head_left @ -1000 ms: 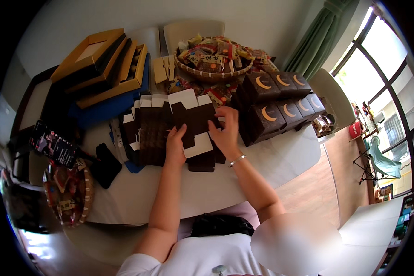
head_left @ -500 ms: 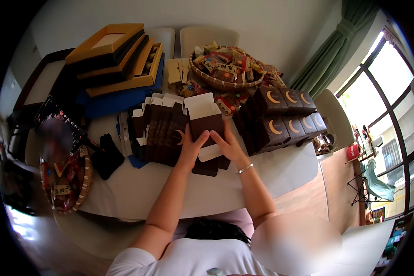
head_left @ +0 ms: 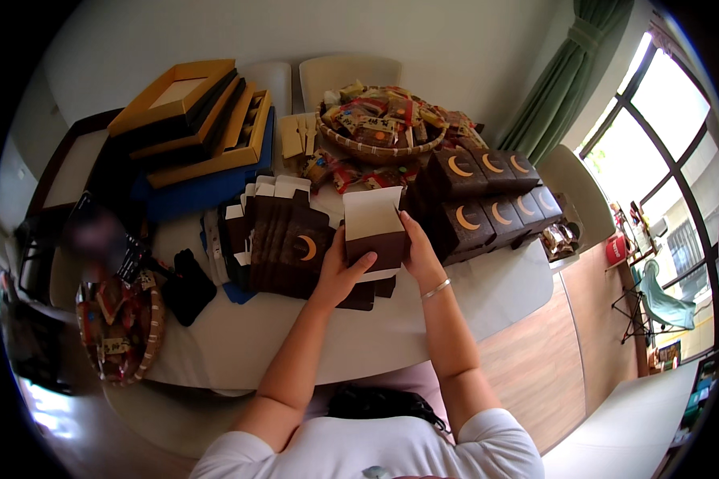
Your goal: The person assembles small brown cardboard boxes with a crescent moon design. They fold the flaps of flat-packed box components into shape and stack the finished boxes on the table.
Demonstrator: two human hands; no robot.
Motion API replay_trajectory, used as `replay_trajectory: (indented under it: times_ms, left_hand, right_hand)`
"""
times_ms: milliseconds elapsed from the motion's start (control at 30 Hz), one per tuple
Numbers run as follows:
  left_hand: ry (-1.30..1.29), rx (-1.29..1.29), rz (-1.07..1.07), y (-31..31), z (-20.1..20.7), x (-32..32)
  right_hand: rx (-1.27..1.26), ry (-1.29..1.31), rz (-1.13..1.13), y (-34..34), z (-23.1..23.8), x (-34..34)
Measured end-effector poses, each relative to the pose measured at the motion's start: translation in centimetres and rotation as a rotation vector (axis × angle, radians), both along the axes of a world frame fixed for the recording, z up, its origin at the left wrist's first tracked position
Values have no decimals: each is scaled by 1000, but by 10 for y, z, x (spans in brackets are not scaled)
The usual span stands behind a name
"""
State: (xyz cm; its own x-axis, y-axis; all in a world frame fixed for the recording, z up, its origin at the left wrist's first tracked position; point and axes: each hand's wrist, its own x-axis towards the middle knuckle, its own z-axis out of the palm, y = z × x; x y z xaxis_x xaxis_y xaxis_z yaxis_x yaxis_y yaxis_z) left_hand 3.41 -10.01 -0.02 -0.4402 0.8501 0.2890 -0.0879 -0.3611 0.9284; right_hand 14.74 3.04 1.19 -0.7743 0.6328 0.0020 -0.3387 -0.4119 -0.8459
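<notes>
Between my two hands is a small dark brown cardboard box (head_left: 377, 246), opened out, its pale inner flap standing up at the far side. My left hand (head_left: 343, 270) grips its left side, thumb across the near face. On the opposite side my right hand (head_left: 420, 254) holds the box, fingers partly hidden behind it. Just left lies an overlapping row of flat dark brown boxes (head_left: 278, 243) with white flaps, the top one bearing a gold crescent. To the right stand two tiers of formed crescent-printed boxes (head_left: 465, 225).
A round wicker basket (head_left: 379, 152) heaped with wrapped snacks stands at the back, another basket (head_left: 145, 359) at the left edge. Black-and-gold trays (head_left: 208, 164) are piled back left. A black cloth item (head_left: 190, 287) lies on the white table (head_left: 287, 347). Chairs (head_left: 351, 76) stand behind.
The box has gone from flattish to opened out with squared sides. My hands have moved apart from its middle to its two sides. The view has shifted slightly.
</notes>
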Motion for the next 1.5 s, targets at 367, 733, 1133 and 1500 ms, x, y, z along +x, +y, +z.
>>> replay_trajectory:
  times_ms: [367,733,1133,1500]
  left_hand:
    - [231,94,123,0,3,6]
    - [359,89,67,-4,8,10]
    - [-9,-50,-98,-9,14,8]
    - [606,-65,347,2,-1,-2]
  right_hand:
    - [-44,73,28,9,3,4]
    - [-28,61,-40,14,-10,2]
    - [58,39,-42,13,-4,3]
    - [113,-21,-230,12,-20,-12]
